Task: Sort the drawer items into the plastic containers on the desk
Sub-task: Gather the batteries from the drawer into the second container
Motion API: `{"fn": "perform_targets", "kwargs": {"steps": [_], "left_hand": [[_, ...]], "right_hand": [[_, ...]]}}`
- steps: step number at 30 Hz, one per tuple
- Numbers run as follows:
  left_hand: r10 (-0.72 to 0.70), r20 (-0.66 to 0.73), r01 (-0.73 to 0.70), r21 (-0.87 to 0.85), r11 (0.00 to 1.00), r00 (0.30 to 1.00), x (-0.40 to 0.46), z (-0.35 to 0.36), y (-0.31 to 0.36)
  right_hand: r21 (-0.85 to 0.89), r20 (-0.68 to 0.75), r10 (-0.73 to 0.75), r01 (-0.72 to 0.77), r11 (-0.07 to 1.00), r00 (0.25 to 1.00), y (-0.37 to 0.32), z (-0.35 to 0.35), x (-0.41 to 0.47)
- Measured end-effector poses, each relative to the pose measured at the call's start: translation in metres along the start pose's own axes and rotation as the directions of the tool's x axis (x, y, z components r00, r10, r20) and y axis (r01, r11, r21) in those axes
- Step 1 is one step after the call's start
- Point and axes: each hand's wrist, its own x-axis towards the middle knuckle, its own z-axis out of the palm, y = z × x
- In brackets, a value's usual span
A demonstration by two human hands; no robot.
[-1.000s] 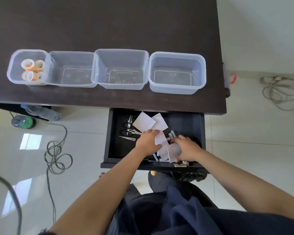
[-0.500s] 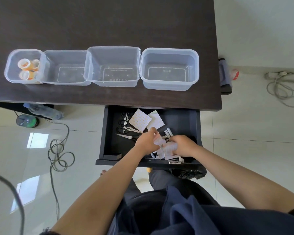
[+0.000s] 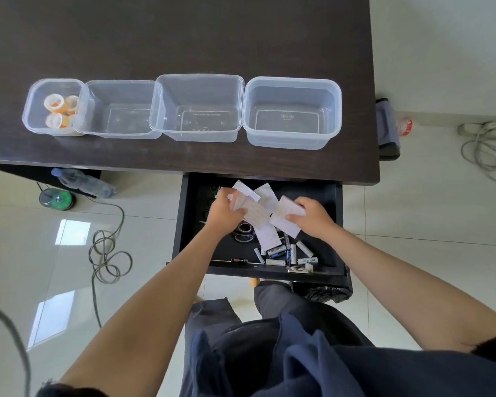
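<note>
Containers stand in a row of four along the desk's [image 3: 269, 38] near edge, within reach above the open drawer [image 3: 334, 224], seemingly one per kind of item. From the left: the small tub [image 3: 30, 110] already holds tape rolls [image 3: 60, 110], four or so as far as can be made out; the second container [image 3: 121, 133], third container [image 3: 198, 136] and fourth container [image 3: 292, 144] look empty. Below, in the drawer, the person's left hand [image 3: 224, 213] grips a few dotted paper sheets [image 3: 255, 213], fingers curled over their edge, while the right hand [image 3: 309, 216] pinches another small stack of sheets [image 3: 284, 219], probably gathering all the papers into one bundle for a single trip. A further sheet [image 3: 268, 193] lies behind them. Toward the drawer's front lie two dark rolls [image 3: 244, 232], a slim screwdriver-like tool [image 3: 238, 260] and loose batteries [image 3: 287, 252], roughly nine, awaiting sorting.
</note>
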Motion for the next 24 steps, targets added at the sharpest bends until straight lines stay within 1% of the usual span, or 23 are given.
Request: {"fn": "perform_targets", "kwargs": {"steps": [5,8,9,10,13,15,17,18,19,21,23,24], "left_hand": [[-0.072,-0.123,0.056,-0.123,0.991,0.990,0.009,-0.007,-0.001],[-0.093,-0.205,0.050,-0.205,0.977,0.974,0.011,-0.006,-0.003],[-0.096,-0.220,0.045,-0.225,0.973,0.971,0.011,-0.006,-0.003],[-0.097,-0.222,0.044,-0.231,0.972,0.970,0.011,-0.006,-0.003],[-0.072,-0.156,0.046,-0.160,0.986,0.985,0.012,-0.006,-0.006],[-0.048,-0.080,0.045,-0.046,0.998,0.996,0.011,-0.007,-0.011],[-0.038,0.000,0.038,0.071,0.997,0.999,0.011,-0.007,-0.018],[-0.030,0.029,0.026,0.117,0.993,0.999,0.010,-0.006,-0.020],[-0.023,0.049,0.016,0.155,0.988,0.999,0.007,-0.004,-0.022],[-0.013,0.049,0.003,0.202,0.979,0.999,0.001,0.002,-0.027],[-0.053,0.000,0.052,0.259,0.964,0.999,-0.006,0.010,-0.031],[-0.093,-0.018,0.094,0.289,0.953,0.996,-0.010,0.013,-0.032]], "right_hand": [[0.160,-0.131,0.115,-0.093,0.983,0.985,-0.004,0.001,0.016],[0.300,-0.213,0.203,-0.134,0.944,0.956,-0.005,0.003,0.022],[0.317,-0.240,0.218,-0.135,0.939,0.946,-0.006,0.003,0.023],[0.306,-0.269,0.217,-0.130,0.943,0.938,-0.006,0.003,0.023],[0.156,-0.327,0.146,-0.099,0.983,0.934,-0.008,0.005,0.018],[0.044,-0.375,0.048,-0.034,0.998,0.926,-0.006,0.012,0.011],[-0.110,-0.420,-0.084,0.041,0.993,0.904,-0.003,0.021,0.006],[-0.174,-0.407,-0.138,0.071,0.982,0.903,-0.002,0.026,0.004],[-0.199,-0.357,-0.166,0.099,0.975,0.919,-0.001,0.031,0.001],[-0.196,-0.187,-0.151,0.114,0.974,0.971,-0.002,0.041,-0.002],[-0.290,-0.038,-0.117,0.101,0.952,0.992,-0.003,0.051,-0.003],[-0.334,0.000,-0.096,0.090,0.938,0.995,-0.003,0.057,-0.003]]}}
